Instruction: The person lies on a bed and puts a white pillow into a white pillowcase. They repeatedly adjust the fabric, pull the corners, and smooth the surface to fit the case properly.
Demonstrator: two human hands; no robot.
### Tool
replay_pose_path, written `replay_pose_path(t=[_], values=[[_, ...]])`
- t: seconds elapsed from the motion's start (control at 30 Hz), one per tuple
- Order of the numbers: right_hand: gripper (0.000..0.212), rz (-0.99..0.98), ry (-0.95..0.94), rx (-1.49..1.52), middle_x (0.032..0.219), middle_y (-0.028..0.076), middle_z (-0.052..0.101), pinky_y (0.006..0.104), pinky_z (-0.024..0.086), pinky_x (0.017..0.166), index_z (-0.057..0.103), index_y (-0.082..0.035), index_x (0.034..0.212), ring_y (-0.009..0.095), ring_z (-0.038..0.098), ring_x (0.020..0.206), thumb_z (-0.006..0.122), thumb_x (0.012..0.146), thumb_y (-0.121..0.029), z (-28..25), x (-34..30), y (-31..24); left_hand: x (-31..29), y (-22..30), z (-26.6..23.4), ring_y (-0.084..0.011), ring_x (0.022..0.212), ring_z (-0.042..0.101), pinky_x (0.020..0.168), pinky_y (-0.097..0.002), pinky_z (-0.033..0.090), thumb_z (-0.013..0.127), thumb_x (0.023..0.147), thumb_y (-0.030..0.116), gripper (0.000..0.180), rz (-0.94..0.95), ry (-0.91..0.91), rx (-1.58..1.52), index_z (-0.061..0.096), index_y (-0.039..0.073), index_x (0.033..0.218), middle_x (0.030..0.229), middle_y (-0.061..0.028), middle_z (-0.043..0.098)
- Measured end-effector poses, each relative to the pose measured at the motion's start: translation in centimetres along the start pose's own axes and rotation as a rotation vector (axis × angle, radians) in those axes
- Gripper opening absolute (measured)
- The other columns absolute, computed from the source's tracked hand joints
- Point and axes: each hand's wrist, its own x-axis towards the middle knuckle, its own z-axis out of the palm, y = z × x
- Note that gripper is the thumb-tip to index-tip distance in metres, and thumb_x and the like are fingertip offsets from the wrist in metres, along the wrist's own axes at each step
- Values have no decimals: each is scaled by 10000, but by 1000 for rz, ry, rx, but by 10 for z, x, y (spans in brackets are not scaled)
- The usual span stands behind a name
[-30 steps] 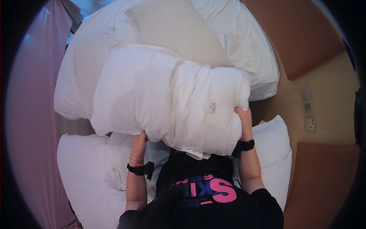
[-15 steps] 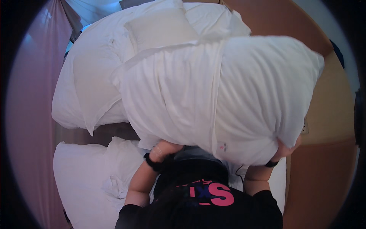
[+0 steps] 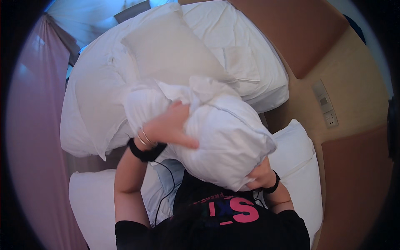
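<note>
A white pillow in a loose white case [image 3: 225,137] is held up in front of my chest, bunched and tilted. My left hand [image 3: 173,125] lies over its left part, thumb stretched away from the fingers. That hand is slightly blurred, and its fingertips meet the folds of the cloth. At the pillow's lower right corner, my right hand [image 3: 261,174] is closed around the fabric. Beyond the held pillow, a flat white pillow [image 3: 166,46] rests on the far bed [image 3: 204,18]. Another flat white pillow [image 3: 98,104] sits at that bed's left side.
Behind my arms stands a near bed with white bedding [image 3: 91,200], and a white pillow [image 3: 293,146] leans at its right. Pink curtains [image 3: 39,137] hang on the left. A wooden wall with brown panels [image 3: 354,179] and a socket plate [image 3: 330,118] runs along the right.
The pillow has come down toward me and bunched up, showing more of the far bed. My left hand has moved from its lower edge onto its top; my right hand has moved left.
</note>
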Motion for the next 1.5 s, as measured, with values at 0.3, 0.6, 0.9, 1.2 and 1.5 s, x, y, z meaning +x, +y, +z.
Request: replay_pose_path(t=[0.3, 0.6, 0.9, 1.2, 1.5], values=[[671, 791, 722, -251, 1204, 138, 475, 382, 360, 1028, 414, -25, 1290, 282, 485, 1128, 745, 734, -203, 17, -128, 34, 20, 22, 108, -369, 944, 639, 847, -437, 490, 742, 720, 263, 423, -8, 518, -39, 673, 80, 1096, 981, -168, 687], [660, 526, 858, -102, 1418, 197, 393, 437, 233, 1156, 287, -34, 1437, 309, 340, 1371, 593, 906, -280, 49, -130, 32, 36, 39, -20, -190, 916, 663, 835, -310, 494, 660, 867, 142, 227, 140, 1268, -435, 689, -11, 1032, 989, -99, 721], [732, 970, 335, 1114, 1509, 116, 352, 444, 303, 1133, 142, -166, 1550, 257, 326, 1403, 570, 973, -308, 149, -70, 108, -40, 93, -117, -258, 1102, 613, 964, -379, 489, 498, 994, 262, 382, 533, 1130, -1455, 548, -8, 1260, 1209, -125, 638], [487, 903, 961, 874, 1416, 121, 451, 379, 385, 1084, 330, -69, 1443, 222, 471, 1267, 489, 996, -177, 34, 38, 158, -58, 64, -4, -257, 1231, 533, 1053, -391, 425, 459, 1028, 323, 505, 390, 1552, -1166, 408, 4, 1417, 1389, -152, 511], [149, 736, 727, 139, 1057, 37, 618, 275, 430, 930, 599, -21, 1072, 124, 553, 1025, 565, 952, -104, -95, 23, 149, -39, -12, 210, -206, 1277, 482, 1082, -320, 359, 533, 997, 402, 596, -534, 1047, -1190, 456, -45, 1384, 1423, -137, 489]])
